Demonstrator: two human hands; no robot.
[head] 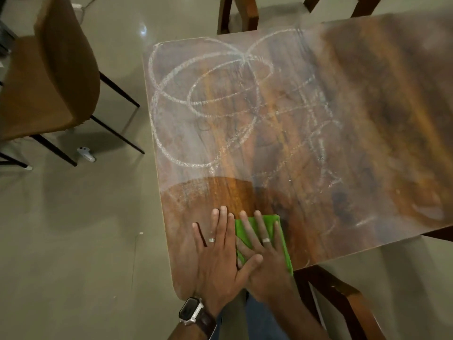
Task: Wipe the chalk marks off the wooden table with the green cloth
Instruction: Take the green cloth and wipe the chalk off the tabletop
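The wooden table (367,106) carries white chalk marks (210,99): looping ovals at the far left and fainter scribbles toward the middle. A darker strip of bare wood runs along the near edge. The green cloth (282,231) lies flat near that edge. My right hand (264,261) presses flat on the cloth with straight fingers. My left hand (220,256), wearing a watch, lies flat on the wood beside it, its thumb crossing over my right hand.
A brown upholstered chair (49,77) with thin dark legs stands on the floor at the left. A small white device (85,154) lies on the floor under it. A wooden chair (343,298) sits at the near right; more wooden legs (240,13) stand beyond the table.
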